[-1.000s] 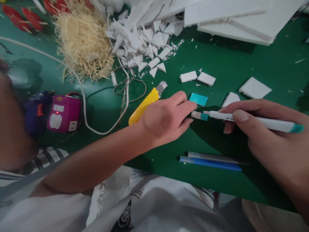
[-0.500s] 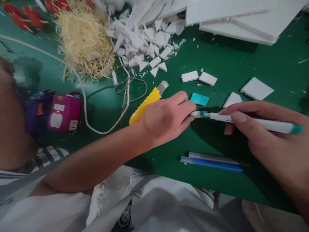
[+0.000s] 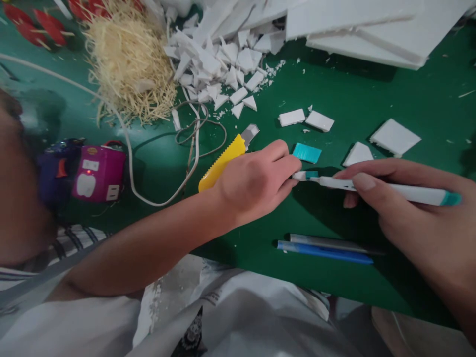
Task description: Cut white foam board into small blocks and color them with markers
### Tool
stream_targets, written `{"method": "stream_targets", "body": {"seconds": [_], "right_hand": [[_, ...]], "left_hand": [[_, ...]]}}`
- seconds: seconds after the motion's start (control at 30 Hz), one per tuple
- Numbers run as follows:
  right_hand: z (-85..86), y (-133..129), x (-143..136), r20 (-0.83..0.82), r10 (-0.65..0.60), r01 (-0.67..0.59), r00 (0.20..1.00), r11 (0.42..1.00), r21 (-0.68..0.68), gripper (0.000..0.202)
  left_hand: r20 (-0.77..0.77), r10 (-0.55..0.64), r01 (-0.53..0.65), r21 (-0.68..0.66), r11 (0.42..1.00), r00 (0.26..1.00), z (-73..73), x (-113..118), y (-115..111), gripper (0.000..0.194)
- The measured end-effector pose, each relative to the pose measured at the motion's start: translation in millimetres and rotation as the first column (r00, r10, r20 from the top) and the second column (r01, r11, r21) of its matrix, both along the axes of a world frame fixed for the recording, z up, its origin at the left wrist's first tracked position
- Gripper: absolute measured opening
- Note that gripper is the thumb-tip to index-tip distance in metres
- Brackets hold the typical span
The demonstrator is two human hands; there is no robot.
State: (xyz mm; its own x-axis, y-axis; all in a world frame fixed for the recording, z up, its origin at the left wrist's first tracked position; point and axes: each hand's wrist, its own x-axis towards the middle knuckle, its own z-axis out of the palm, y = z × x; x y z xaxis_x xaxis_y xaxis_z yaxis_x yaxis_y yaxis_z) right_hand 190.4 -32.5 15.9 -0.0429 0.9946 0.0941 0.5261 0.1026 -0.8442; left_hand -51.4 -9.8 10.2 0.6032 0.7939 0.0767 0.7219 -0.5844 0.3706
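Note:
My left hand is closed, pinching a small white foam piece by its left end. The outer end of that piece is teal. My right hand grips a white marker pen with a teal back end. Its tip points left and meets the teal end of the foam piece, or nearly so; contact is hard to make out. Just above the pinched piece lies a teal rectangle. A yellow utility knife with its blade out lies partly behind my left hand.
White foam scraps and foam boards lie at the back, beside a straw-like heap. Two pens, one a blue pen, lie in front. A white cable loops near a magenta box. Another person's arm is at left.
The marker pen and my right hand have shifted slightly left, and the pen tip has moved a little along the foam piece's teal end. My left hand keeps its pinch.

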Motion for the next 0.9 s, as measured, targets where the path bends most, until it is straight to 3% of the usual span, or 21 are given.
{"method": "stream_targets", "body": {"seconds": [0.27, 0.4, 0.57, 0.73, 0.9], "right_hand": [[1.8, 0.4, -0.4, 0.002, 0.007, -0.007, 1.000, 1.000, -0.024, 0.032], [1.6, 1.0, 0.8, -0.022, 0.004, -0.005, 1.000, 0.999, -0.032, 0.021], [0.4, 1.1, 0.2, -0.024, 0.015, -0.016, 1.000, 1.000, -0.014, 0.027], [1.2, 1.5, -0.4, -0.071, 0.017, -0.021, 0.997, 0.998, -0.052, 0.015], [0.3, 1.5, 1.5, -0.011, 0.024, -0.024, 1.000, 1.000, -0.013, 0.025]], "left_hand": [[-0.012, -0.002, 0.002, -0.015, 1.000, 1.000, 1.3, 0.2, 0.4, 0.019], [-0.018, -0.002, 0.002, -0.012, 1.000, 1.000, 1.1, -0.1, 0.2, 0.018], [-0.008, -0.003, 0.003, 0.000, 1.000, 1.000, 0.5, -0.1, -0.1, 0.019], [-0.012, 0.000, 0.000, 0.000, 1.000, 1.000, 1.3, 0.1, -0.3, 0.018], [-0.020, 0.001, -0.001, -0.004, 1.000, 1.000, 0.9, 0.1, 0.3, 0.018]]}}
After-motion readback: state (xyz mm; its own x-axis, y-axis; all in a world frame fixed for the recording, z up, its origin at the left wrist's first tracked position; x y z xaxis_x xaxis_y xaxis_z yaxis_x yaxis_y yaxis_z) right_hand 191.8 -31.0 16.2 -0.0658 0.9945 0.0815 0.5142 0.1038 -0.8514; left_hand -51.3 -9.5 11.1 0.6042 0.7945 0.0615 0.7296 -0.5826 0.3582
